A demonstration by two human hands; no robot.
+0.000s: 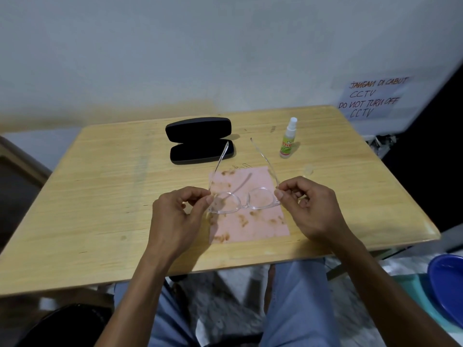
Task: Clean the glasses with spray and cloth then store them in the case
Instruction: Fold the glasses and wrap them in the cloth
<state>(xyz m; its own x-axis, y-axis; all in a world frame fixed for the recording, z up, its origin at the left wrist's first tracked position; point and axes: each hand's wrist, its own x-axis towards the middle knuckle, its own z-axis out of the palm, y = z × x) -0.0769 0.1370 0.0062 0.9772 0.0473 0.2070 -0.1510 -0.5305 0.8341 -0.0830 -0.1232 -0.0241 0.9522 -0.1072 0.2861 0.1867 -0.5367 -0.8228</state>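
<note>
Both hands' fingers pinched shut on the glasses point(244, 200) at the hinges, left hand point(179, 216), right hand point(309, 206), temples unfolded, held just above the pink cloth point(250, 221).

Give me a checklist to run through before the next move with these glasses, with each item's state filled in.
1. Glasses held securely: ok. The left hand and right hand each pinch one end of the frame, arms unfolded.
2. Spray bottle within reach and upright: ok, it stands on the table to the right of the case.
3. Bottle cap off: cannot tell; a small clear piece lies near it.
4. Cloth laid flat under the glasses: ok.
5. Cloth clean: not ok, brown marks show on it.
6. Case open and empty: ok.
</note>
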